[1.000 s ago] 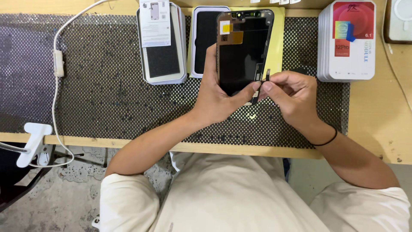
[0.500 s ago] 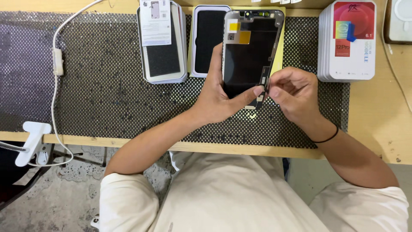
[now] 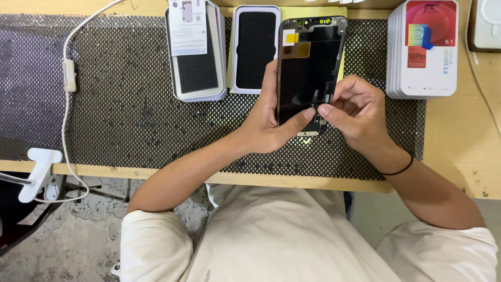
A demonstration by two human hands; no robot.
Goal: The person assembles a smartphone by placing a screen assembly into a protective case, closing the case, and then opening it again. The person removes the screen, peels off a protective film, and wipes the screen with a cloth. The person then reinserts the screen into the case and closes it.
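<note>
A black phone display panel point(image 3: 308, 62) is held upright above the mesh mat, its back side toward me, with a yellow sticker near its top. My left hand point(image 3: 269, 122) grips it along the left edge, thumb across the lower part. My right hand point(image 3: 355, 112) pinches the panel's lower right edge, where a small flex strip hangs down. The panel's lower end is partly hidden by my fingers.
A dark perforated mat point(image 3: 120, 109) covers the wooden bench point(image 3: 459, 151). At the back lie a stack of trays with a paper label point(image 3: 195, 52) and a white-rimmed tray with a black insert point(image 3: 255, 49). A stack of red-and-white boxes point(image 3: 425, 47) stands right. A white cable point(image 3: 67, 99) and clamp point(image 3: 39, 172) sit left.
The panel has been turned more upright and shifted slightly right. My right fingers have moved in from beside the flex strip to pinch the panel's lower right edge.
</note>
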